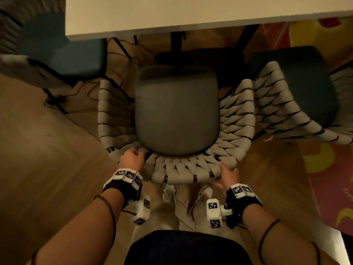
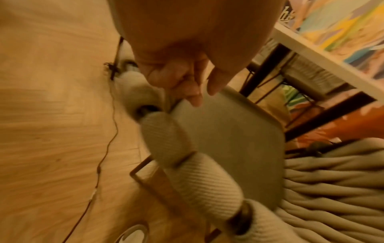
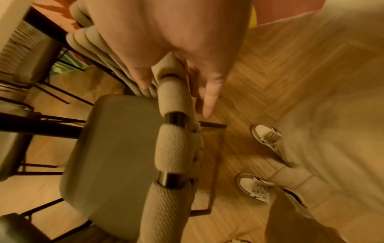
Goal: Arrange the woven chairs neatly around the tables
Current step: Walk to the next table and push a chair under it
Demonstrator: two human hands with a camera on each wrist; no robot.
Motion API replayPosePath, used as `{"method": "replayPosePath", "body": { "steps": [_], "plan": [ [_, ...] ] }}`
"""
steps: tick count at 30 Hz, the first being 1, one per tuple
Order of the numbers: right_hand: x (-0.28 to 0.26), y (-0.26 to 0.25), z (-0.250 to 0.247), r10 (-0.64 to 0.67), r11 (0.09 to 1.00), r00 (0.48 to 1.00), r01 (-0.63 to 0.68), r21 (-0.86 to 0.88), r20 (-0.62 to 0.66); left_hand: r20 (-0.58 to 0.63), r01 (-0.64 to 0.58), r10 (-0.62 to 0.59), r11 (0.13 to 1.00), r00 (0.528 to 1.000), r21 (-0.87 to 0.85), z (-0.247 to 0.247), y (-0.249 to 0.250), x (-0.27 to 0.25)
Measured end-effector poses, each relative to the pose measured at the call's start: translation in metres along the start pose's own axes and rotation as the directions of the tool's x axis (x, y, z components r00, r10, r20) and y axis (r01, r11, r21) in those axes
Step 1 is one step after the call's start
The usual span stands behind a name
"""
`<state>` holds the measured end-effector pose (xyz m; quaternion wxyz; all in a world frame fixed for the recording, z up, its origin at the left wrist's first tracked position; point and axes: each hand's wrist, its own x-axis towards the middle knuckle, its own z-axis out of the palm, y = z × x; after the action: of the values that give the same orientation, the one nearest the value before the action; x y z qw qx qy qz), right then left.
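**Both hands on the back rail of the centre chair**

Your left hand (image 1: 131, 156) is curled over the left end of the woven chair (image 1: 235, 121)'s curved back rail, fingers wrapped down onto the inner side beside the cushion; in the left wrist view your fingertips (image 2: 194, 98) reach the corner of the grey seat cushion (image 1: 176, 111). Your right hand (image 1: 228, 174) holds the right end of the same rail, thumb on top of the thick beige rope and fingers underneath; in the right wrist view the thumb and fingers straddle the wrapped rail, and the grasp looks loose rather than tight.

The chair stands directly in front of you, its back toward you and its open front facing the white table (image 1: 191, 14). The front of the cushion sits just short of the table edge, near the table's dark legs.

To the right, a second woven chair (image 1: 282, 104) with a dark seat stands just beside yours, its rope side nearly touching. To the left is a third chair with a blue seat (image 1: 76, 58), partly under the table. Your white shoes (image 3: 266, 139) are on the wooden floor (image 1: 38, 150) behind the chair, and a colourful rug (image 1: 324, 169) lies at right.
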<state>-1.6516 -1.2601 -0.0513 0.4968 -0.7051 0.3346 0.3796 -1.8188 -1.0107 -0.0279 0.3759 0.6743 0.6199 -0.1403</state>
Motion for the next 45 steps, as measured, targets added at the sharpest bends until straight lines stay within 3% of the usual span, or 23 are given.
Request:
{"method": "replayPosePath", "body": {
  "steps": [6, 10, 16, 30, 35, 45],
  "plan": [
    [-0.007, 0.012, 0.016, 0.043, 0.998, 0.998, -0.042, 0.038, -0.044, -0.187, 0.173, -0.205, 0.969, 0.961, -0.177, -0.027, -0.055, -0.001],
    [-0.004, 0.013, 0.015, 0.054, 0.994, 0.998, -0.052, 0.092, -0.024, -0.122, 0.194, -0.226, 0.954, 0.966, -0.229, -0.021, -0.057, 0.014],
    [0.008, 0.006, 0.003, 0.038, 0.993, 0.999, -0.036, 0.112, -0.02, -0.121, 0.249, -0.279, 0.943, 0.953, -0.221, -0.008, -0.031, 0.011],
    [0.047, -0.072, -0.033, -0.032, 0.996, 0.999, 0.034, 0.08, -0.023, 0.056, 0.26, -0.254, 0.943, 0.966, -0.206, 0.01, 0.022, 0.002],
    [0.053, -0.068, -0.037, -0.027, 0.998, 1.0, 0.028, 0.061, -0.01, 0.044, 0.319, -0.316, 0.926, 0.948, -0.201, 0.013, 0.021, 0.019],
    [0.064, -0.062, -0.048, -0.041, 0.999, 0.999, 0.041, 0.026, -0.006, 0.039, 0.369, -0.368, 0.914, 0.929, -0.165, 0.02, 0.012, 0.001]
  ]
}}
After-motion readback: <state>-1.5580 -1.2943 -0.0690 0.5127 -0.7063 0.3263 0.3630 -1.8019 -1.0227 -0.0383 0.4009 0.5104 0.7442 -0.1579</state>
